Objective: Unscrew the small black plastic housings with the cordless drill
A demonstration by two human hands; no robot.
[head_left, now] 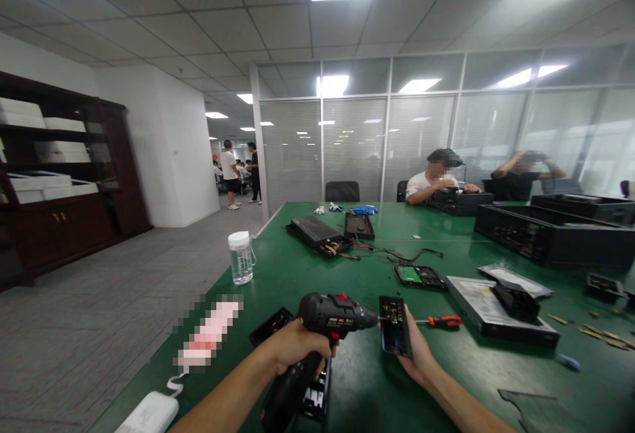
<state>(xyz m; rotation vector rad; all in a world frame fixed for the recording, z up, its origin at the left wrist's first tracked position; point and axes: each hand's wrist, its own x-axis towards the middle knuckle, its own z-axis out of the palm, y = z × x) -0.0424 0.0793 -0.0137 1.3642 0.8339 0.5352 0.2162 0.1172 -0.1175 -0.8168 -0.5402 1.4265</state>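
Observation:
My left hand [302, 347] is wrapped round the grip of a black cordless drill [333, 314]. The drill points right, its bit reaching a small black rectangular housing [395, 344]; whether the tip sits in a screw is too small to tell. My right hand [417, 354] holds that housing upright by its right side, with brass-coloured parts showing on its face. Just right of this hand lies a screwdriver [445, 322] with an orange and black handle. Under the drill, another black housing [315, 393] is partly hidden, and a black part [272, 326] lies behind my left wrist.
On the green table [278, 268] stand a clear bottle [241, 260], a black box with wires [320, 235], a green circuit board [409, 275], a silver drive [496, 307] and large black cases [555, 235]. Two people sit across at the right. A white power strip [149, 413] lies front left.

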